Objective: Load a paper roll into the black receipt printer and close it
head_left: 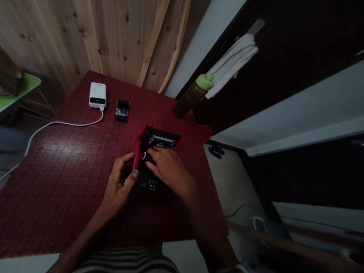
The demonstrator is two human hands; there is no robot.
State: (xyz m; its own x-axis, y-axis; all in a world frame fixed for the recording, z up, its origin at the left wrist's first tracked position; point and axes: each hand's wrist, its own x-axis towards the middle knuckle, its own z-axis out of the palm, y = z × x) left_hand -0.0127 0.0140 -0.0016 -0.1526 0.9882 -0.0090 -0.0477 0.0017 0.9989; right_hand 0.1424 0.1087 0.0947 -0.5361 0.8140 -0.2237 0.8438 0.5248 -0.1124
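The right hand (167,165) reaches into an open red-and-black device (146,180), thumb and fingers closed about a small black round piece (148,157) with a pale ring on its end; the fingers cover most of it. The left hand (119,184) steadies the device's red left side, fingers at its outer face and thumb at the near left corner, with a gap between thumb and fingers. The device sits between the two hands, nearer the right edge of the table (71,189) than the left, its black flap (163,134) raised on the far side (white markings, too small to read, show on the near part).

Farther out, toward the far edge, lies a small black holder (122,110). To its left, near the far left corner, is a white power bank (98,94); a white cable (65,123) runs from it over the left edge. A brown bottle (189,100) with a green lid stands by the far right corner, near a hanging white cloth (233,62). Dark slippers (216,151) lie on the floor past the right edge.
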